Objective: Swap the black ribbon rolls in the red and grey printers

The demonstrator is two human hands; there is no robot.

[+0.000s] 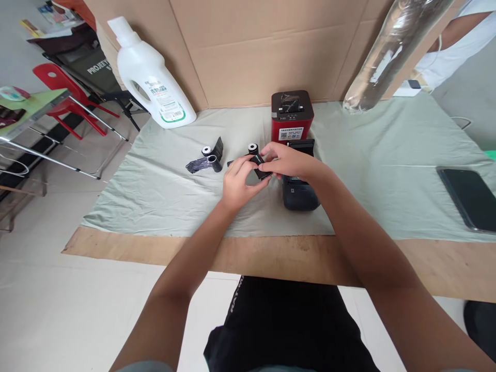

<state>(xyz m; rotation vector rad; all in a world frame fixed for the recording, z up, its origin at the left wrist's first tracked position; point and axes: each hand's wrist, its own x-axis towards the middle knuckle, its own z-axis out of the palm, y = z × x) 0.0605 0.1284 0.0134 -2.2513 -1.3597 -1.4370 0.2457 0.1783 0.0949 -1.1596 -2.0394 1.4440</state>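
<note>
In the head view, the left hand (237, 183) and right hand (292, 161) pinch a small black roll (262, 174) above pale cloth (163, 196), beside a black device (300, 197). It looks light, smooth, perhaps slippery; its ends seem the surest hold. Dark fabric (79, 70) reads "PROJEEY", black trousers (287, 320) "RAT-M"; the white bottle (149, 72) and red box (279, 129) carry small Chinese labels.

Pale floor (42, 289) sweeps across the near left; farther back, a red chair (65, 81) stands beside a green-topped table (46, 106), a dark chair (83, 67) just behind, and grey wall (461, 90) closes the far right!
</note>
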